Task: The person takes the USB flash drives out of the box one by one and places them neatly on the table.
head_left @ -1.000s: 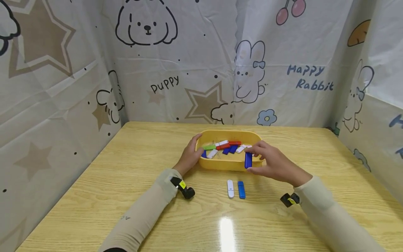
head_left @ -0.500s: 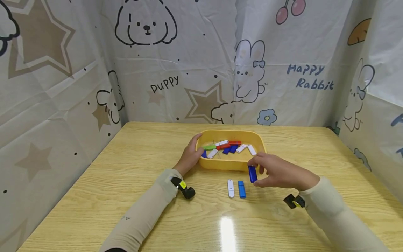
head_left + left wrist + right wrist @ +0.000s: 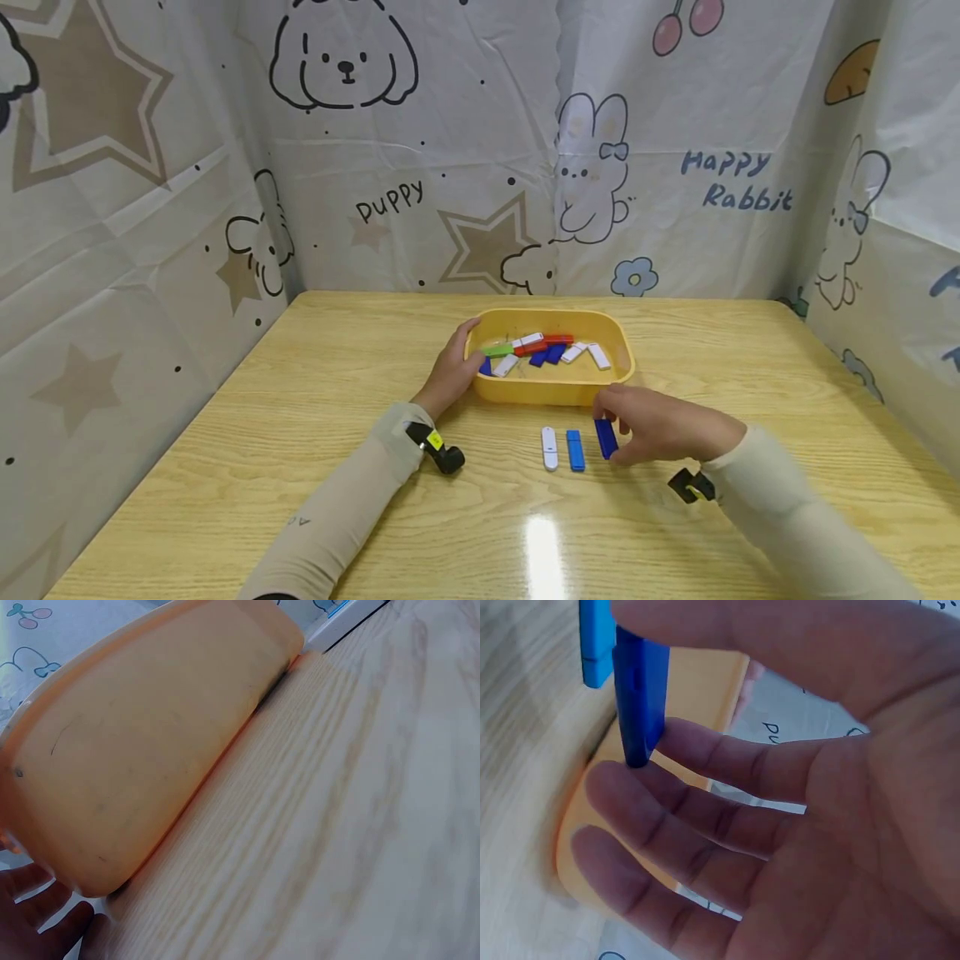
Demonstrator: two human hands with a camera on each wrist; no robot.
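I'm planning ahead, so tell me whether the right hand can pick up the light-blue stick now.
Probably not while the right hand pinches the dark-blue stick; otherwise, the light-blue stick lies close by, uncovered.

Your head camera looks forward and down from farthest back, taking in the bench and printed curtain. Your left-wrist view sits low, close along the yellow tub; your right-wrist view faces your right grip, palm very near. All three share the tub.
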